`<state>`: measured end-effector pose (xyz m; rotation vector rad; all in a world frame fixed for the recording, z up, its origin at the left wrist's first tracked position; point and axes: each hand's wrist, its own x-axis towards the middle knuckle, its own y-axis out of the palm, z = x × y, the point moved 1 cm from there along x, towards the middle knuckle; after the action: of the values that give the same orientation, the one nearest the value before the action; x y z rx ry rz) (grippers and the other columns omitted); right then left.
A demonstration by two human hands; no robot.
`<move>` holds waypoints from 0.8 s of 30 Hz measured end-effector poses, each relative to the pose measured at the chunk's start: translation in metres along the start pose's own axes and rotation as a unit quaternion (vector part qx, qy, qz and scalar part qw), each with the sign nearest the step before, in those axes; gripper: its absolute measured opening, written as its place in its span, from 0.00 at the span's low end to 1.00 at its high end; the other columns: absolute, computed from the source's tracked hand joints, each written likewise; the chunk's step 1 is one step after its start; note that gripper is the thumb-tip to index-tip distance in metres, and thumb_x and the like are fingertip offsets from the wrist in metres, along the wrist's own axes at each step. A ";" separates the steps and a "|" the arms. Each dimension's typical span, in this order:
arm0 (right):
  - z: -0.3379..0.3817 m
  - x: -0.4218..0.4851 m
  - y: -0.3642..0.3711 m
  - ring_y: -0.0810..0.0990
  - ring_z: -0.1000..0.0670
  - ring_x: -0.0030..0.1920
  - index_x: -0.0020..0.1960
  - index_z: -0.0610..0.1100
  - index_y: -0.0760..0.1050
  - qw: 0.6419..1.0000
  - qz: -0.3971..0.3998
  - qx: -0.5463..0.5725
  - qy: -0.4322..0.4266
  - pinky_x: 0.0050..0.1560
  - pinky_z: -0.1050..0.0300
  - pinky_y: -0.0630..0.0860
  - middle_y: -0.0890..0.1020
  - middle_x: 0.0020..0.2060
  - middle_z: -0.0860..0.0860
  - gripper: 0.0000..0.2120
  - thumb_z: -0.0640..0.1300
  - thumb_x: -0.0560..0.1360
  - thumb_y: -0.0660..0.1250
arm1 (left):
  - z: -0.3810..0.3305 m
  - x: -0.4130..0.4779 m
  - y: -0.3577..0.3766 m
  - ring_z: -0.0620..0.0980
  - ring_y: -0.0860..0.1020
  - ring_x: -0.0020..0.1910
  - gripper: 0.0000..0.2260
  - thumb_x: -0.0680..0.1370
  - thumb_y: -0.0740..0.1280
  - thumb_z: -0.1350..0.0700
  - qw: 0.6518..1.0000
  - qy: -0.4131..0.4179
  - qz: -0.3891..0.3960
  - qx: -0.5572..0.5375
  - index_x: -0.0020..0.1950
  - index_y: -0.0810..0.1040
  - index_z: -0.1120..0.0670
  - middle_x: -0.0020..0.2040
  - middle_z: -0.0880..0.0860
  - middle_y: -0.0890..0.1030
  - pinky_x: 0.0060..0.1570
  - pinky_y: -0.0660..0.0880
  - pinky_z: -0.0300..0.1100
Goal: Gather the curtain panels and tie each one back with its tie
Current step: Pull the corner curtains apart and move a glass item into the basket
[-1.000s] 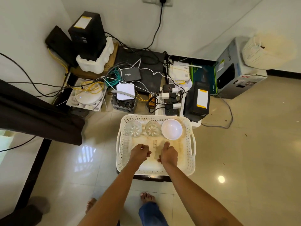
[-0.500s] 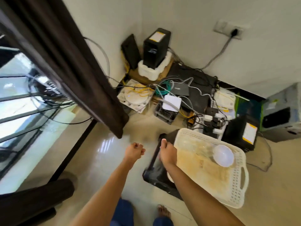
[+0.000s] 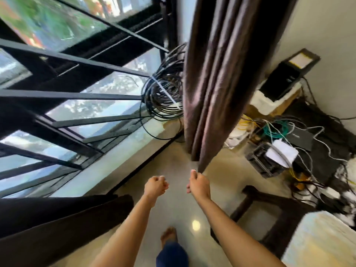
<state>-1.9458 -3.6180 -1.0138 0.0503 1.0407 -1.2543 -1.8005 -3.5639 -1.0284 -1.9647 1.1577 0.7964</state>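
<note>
Right hand, fisted empty like left hand, hangs just below dark, pleated curtain panel.

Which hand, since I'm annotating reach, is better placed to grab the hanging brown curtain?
Right: the right hand sits by the curtain hem; the left hand is farther off, fingers curled.

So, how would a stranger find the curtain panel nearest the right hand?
Find the barred window. At its right edge hangs a brown curtain panel. Unlike the darker panel lower left, it hangs beside coiled black cables.
</note>
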 end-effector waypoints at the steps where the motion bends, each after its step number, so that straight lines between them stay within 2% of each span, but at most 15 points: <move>1: 0.014 0.003 0.013 0.81 0.46 0.27 0.37 0.41 0.75 1.000 0.013 0.005 -0.006 0.38 0.50 0.81 0.80 0.28 0.46 0.24 0.54 0.80 0.52 | -0.001 0.015 -0.012 0.48 0.74 0.28 0.14 0.80 0.58 0.56 1.000 -0.006 -0.005 -0.006 0.36 0.75 0.55 0.36 0.56 0.80 0.26 0.68 0.37; 5: 0.045 0.029 0.060 0.78 0.49 0.25 0.42 0.38 0.76 0.999 0.045 -0.002 -0.017 0.30 0.58 0.75 0.80 0.29 0.46 0.22 0.52 0.81 0.52 | -0.006 0.066 -0.045 0.48 0.74 0.29 0.14 0.81 0.58 0.53 0.996 -0.033 -0.008 -0.084 0.40 0.77 0.57 0.37 0.55 0.80 0.26 0.66 0.36; 7: 0.057 0.043 0.085 0.78 0.49 0.26 0.42 0.38 0.76 0.998 0.060 -0.020 -0.023 0.33 0.56 0.77 0.80 0.29 0.45 0.22 0.52 0.81 0.52 | -0.012 0.088 -0.059 0.49 0.73 0.30 0.14 0.81 0.58 0.53 0.990 -0.049 -0.009 -0.134 0.40 0.77 0.57 0.38 0.56 0.80 0.31 0.67 0.39; 10: 0.069 0.062 0.113 0.78 0.50 0.25 0.40 0.41 0.75 0.996 0.081 -0.035 -0.033 0.38 0.52 0.79 0.80 0.29 0.46 0.21 0.53 0.80 0.52 | -0.024 0.119 -0.076 0.48 0.73 0.31 0.15 0.81 0.58 0.52 0.987 -0.062 -0.010 -0.149 0.41 0.77 0.58 0.36 0.55 0.79 0.34 0.69 0.39; 15: 0.076 0.090 0.148 0.77 0.50 0.25 0.42 0.40 0.75 0.994 0.099 -0.038 -0.026 0.35 0.54 0.77 0.80 0.30 0.46 0.22 0.54 0.80 0.52 | -0.043 0.171 -0.094 0.48 0.72 0.30 0.13 0.81 0.58 0.52 0.986 -0.055 -0.041 -0.154 0.45 0.73 0.60 0.35 0.56 0.77 0.32 0.69 0.38; 18: 0.075 0.105 0.163 0.77 0.50 0.25 0.41 0.41 0.74 0.994 0.100 -0.044 -0.024 0.35 0.54 0.78 0.80 0.30 0.46 0.22 0.54 0.80 0.52 | -0.050 0.202 -0.094 0.48 0.73 0.30 0.13 0.80 0.59 0.52 0.975 -0.090 -0.053 -0.198 0.52 0.72 0.62 0.42 0.58 0.79 0.28 0.70 0.36; 21: 0.074 0.115 0.176 0.77 0.51 0.25 0.42 0.41 0.74 0.992 0.109 -0.051 -0.024 0.34 0.56 0.78 0.80 0.30 0.47 0.21 0.54 0.80 0.52 | -0.060 0.224 -0.091 0.50 0.79 0.41 0.17 0.80 0.60 0.53 0.947 -0.105 -0.053 -0.297 0.63 0.65 0.62 0.53 0.61 0.77 0.31 0.77 0.36; 23: 0.070 0.120 0.183 0.77 0.52 0.25 0.43 0.41 0.75 0.991 0.114 -0.061 -0.021 0.32 0.58 0.76 0.80 0.30 0.47 0.21 0.54 0.81 0.52 | -0.067 0.233 -0.088 0.53 0.80 0.49 0.18 0.81 0.59 0.52 0.932 -0.095 -0.055 -0.345 0.67 0.58 0.57 0.53 0.60 0.75 0.38 0.78 0.38; 24: 0.069 0.123 0.185 0.77 0.53 0.25 0.43 0.41 0.75 0.991 0.115 -0.065 -0.019 0.32 0.58 0.76 0.80 0.30 0.47 0.21 0.55 0.81 0.52 | -0.068 0.238 -0.087 0.54 0.80 0.49 0.21 0.81 0.58 0.51 0.929 -0.089 -0.054 -0.355 0.71 0.54 0.54 0.50 0.59 0.75 0.41 0.78 0.40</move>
<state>-1.7654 -3.6786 -1.1465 0.0452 1.0502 -0.9742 -1.6150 -3.6995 -1.1551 -2.4279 0.6849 1.4470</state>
